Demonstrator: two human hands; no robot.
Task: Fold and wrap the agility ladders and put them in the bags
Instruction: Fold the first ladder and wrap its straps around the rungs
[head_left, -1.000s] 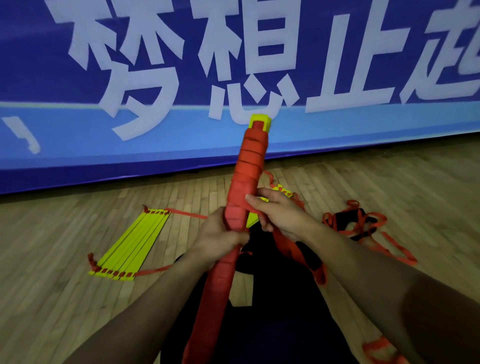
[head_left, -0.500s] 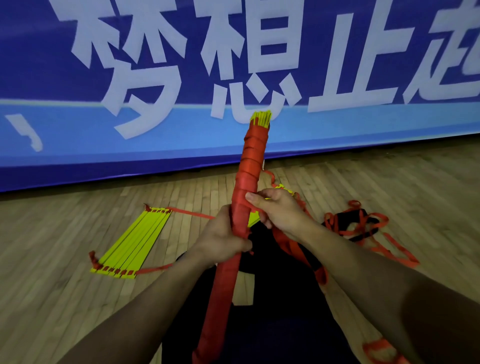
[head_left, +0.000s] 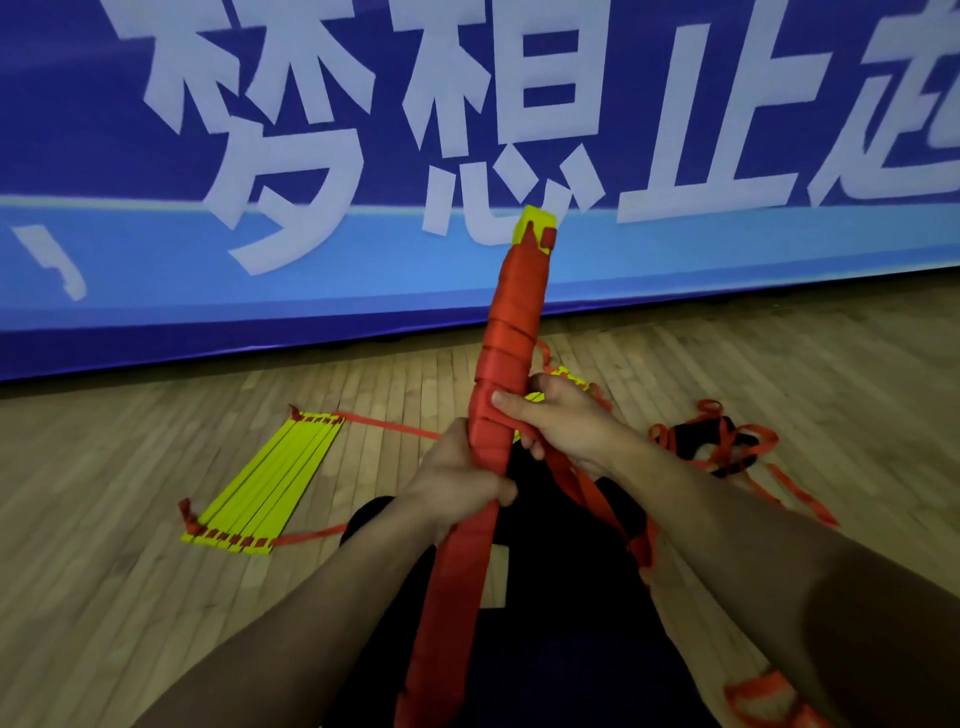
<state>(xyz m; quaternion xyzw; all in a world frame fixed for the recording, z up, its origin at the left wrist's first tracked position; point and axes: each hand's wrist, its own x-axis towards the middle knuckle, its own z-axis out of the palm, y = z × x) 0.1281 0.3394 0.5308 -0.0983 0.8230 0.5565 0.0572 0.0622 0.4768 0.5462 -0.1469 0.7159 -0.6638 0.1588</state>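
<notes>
A folded agility ladder bundle (head_left: 511, 332), wrapped in red strap with yellow rung ends showing at its top, stands tilted upright in front of me. My left hand (head_left: 457, 480) grips its lower part. My right hand (head_left: 561, 418) holds it just above, thumb across the red wrap and fingers round the back. A loose red strap (head_left: 584, 486) trails down from under my right hand over my dark lap. A second ladder (head_left: 265, 480), yellow rungs stacked flat with red straps, lies on the wooden floor to the left.
A black bag (head_left: 711, 441) tangled with red straps lies on the floor at the right. More red strap (head_left: 763, 699) shows at the bottom right. A blue banner (head_left: 260, 291) with large white characters closes off the back. Wooden floor (head_left: 104, 597) spreads all around.
The bundle has turned in my hands, its yellow top now showing a flat face. Both hands keep their hold at about the same place.
</notes>
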